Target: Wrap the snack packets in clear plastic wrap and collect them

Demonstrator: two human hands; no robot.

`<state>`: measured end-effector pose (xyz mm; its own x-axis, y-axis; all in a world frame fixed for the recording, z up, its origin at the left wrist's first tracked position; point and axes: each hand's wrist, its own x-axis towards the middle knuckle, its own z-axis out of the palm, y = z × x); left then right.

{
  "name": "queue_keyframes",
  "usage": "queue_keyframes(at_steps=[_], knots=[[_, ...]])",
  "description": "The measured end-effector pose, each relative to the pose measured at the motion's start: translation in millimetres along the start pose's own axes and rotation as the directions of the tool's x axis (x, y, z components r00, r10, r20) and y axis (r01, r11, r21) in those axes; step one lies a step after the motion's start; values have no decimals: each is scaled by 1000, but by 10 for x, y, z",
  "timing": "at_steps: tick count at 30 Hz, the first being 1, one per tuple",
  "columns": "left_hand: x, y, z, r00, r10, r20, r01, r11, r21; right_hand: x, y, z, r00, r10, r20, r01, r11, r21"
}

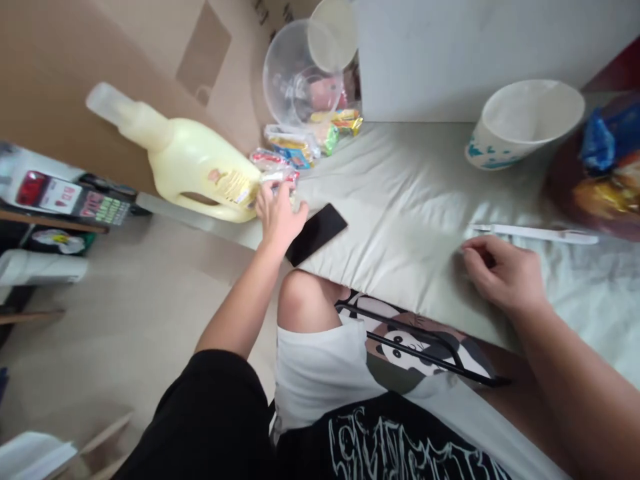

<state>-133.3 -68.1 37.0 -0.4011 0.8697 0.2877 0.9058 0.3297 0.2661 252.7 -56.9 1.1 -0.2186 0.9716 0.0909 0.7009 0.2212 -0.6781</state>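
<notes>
My left hand (277, 215) reaches forward to the table's left end, its fingers closed on a small red-and-white wrapped packet (281, 178). A black phone (316, 233) lies flat just right of that hand. A pale yellow jug (190, 167) lies on its side to the left, almost touching the packet. My right hand (503, 272) rests on the grey-white cloth-covered table (400, 200), its fingers curled under with nothing visible in them. A white pen (535, 233) lies just beyond it.
More small wrapped packets (295, 147) lie by a clear plastic bowl (300, 73) and a round lid (333, 33). A white paper cup (523, 123) stands at the back right beside a colourful bag (605, 167). Cardboard (100, 67) and a shelf with a card terminal (70, 198) fill the left.
</notes>
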Motion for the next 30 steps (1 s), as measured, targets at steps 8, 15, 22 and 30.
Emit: queue_keyframes(at_steps=[8, 15, 22, 30], knots=[[-63, -405, 41, 995, -29, 97, 52, 967, -250, -55, -201, 80, 998, 63, -4, -62, 963, -263], [119, -589, -342, 898, -20, 440, 358, 616, -702, -72, -253, 110, 999, 54, 1, -51, 943, -330], [-118, 278, -505, 566, 435, 700, 764, 41, -644, -6, -201, 87, 999, 33, 8, -30, 963, -267], [-268, 1593, 421, 353, 652, 671, 885, -1, -465, 34, -32, -11, 997, -73, -7, 73, 995, -63]])
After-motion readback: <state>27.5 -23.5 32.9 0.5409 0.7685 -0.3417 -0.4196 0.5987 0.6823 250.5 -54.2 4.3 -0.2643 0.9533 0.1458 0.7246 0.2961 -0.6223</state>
